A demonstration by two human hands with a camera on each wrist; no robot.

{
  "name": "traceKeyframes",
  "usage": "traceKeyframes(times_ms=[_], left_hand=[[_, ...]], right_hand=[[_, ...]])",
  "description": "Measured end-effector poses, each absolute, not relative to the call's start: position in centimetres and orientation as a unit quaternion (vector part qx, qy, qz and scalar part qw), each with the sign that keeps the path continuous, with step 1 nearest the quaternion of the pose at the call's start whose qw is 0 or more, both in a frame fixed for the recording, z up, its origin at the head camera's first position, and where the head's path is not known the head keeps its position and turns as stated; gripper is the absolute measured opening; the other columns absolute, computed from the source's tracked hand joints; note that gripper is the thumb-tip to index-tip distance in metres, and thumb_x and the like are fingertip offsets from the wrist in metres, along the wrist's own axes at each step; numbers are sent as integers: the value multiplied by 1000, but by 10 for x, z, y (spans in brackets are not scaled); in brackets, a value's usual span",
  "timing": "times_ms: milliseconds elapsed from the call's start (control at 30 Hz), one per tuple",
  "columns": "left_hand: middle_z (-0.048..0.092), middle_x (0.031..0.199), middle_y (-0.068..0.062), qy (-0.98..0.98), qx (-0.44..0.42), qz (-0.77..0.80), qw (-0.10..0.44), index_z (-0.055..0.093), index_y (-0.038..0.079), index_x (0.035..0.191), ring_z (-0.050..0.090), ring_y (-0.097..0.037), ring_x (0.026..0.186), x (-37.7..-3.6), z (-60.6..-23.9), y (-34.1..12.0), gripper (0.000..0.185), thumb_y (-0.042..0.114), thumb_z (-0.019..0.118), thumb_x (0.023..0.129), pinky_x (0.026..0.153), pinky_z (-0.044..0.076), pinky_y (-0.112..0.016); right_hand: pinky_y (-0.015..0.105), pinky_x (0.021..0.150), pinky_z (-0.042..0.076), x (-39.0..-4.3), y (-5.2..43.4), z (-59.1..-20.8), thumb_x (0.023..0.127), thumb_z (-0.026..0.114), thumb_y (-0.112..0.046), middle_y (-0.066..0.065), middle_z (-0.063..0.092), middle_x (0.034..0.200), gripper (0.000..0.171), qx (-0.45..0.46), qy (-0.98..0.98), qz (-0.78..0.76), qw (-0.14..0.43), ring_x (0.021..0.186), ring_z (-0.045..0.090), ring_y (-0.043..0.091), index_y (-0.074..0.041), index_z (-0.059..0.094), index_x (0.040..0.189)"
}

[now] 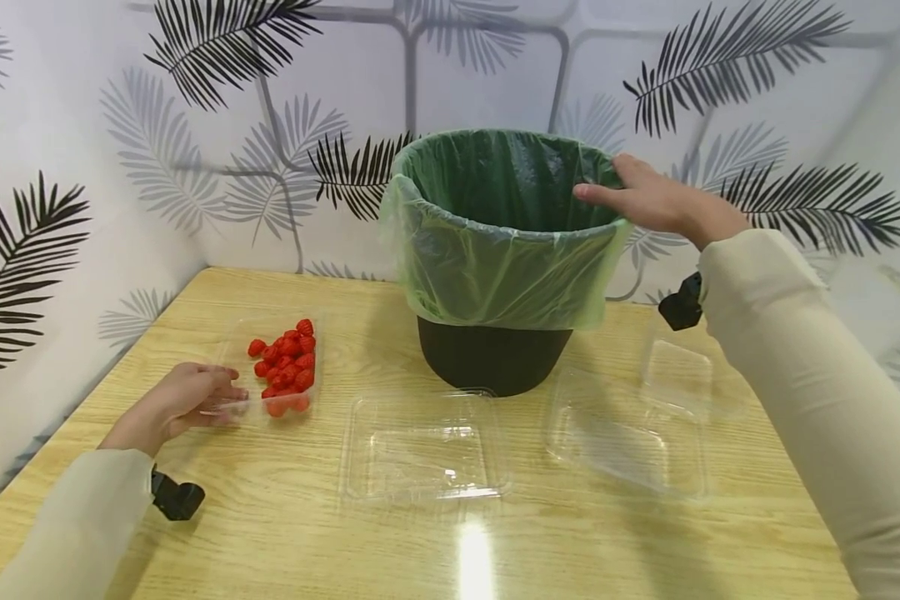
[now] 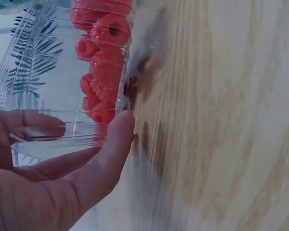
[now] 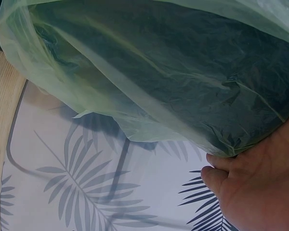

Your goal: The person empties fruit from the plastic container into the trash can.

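Left hand [image 1: 183, 402] lies low on the wooden table [image 1: 270, 533], fingers curled round the near left corner of a clear plastic tray [image 1: 234, 400]; the left wrist view shows the thumb [image 2: 113, 144] pressed against the tray's outer wall and a finger inside it, so the hand pinches the wall. The tray stands on the table at the left and holds a heap of raspberries [image 1: 288, 367] gathered toward its right side. Right hand [image 1: 648, 200] is raised at the far right rim of a black bin [image 1: 495, 358], fingers straight and close together, resting on the green bag [image 1: 495, 258] that lines the bin and folds down over its edge. The bin stands at the back middle of the table. In front of it lie three clear trays without fruit: one at centre [image 1: 423, 450], one to the right [image 1: 630, 437], one smaller behind that [image 1: 678, 375]
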State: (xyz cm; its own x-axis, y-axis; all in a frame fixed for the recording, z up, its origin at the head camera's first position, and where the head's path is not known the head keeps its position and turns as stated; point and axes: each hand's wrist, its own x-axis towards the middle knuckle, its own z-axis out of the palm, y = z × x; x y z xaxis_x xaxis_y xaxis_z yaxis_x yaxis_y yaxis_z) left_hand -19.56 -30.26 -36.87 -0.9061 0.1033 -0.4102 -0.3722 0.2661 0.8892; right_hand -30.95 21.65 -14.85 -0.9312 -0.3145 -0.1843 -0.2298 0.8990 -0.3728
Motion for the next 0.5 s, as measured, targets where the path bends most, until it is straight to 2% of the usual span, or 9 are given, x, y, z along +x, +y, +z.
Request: traceKeyframes(times_ms=[67,133,267,400,500], left_hand=[[67,88,2,737,-91,636,212,14,-20,142,67,-7,81,-196,-369,-301,56,12,33,100,77,59,-35],[67,86,0,700,-98,672,223,21,-17,139,68,-10,82,-196,-371,-300,50,9,36,99,78,59,-38],[67,89,-6,636,-107,725,240,35,-7,122,69,-17,85,-195,-374,-301,28,4,40,96,81,58,-42],[66,97,-9,576,-104,769,258,45,3,106,68,-23,91,-192,-377,-304,11,6,40,97,85,56,-44],[64,102,-10,533,-89,797,271,54,8,93,67,-26,96,-190,-379,-306,17,9,39,99,88,55,-44]], right_hand=[[57,117,-5,-310,217,-149,94,26,-67,19,-27,153,98,-141,967,-175,121,143,-21,37,-3,-26,146],[57,116,-5,-310,217,-149,93,26,-67,18,-28,153,98,-140,967,-173,122,143,-21,37,-3,-26,145],[57,116,-6,-310,216,-148,93,25,-67,18,-29,153,98,-141,967,-172,124,142,-22,37,-3,-27,145],[57,116,-6,-310,217,-148,93,25,-67,18,-29,153,97,-140,967,-174,124,142,-22,37,-4,-27,145],[57,116,-6,-310,217,-148,93,25,-67,18,-29,153,97,-139,967,-175,125,142,-22,37,-4,-27,145]])
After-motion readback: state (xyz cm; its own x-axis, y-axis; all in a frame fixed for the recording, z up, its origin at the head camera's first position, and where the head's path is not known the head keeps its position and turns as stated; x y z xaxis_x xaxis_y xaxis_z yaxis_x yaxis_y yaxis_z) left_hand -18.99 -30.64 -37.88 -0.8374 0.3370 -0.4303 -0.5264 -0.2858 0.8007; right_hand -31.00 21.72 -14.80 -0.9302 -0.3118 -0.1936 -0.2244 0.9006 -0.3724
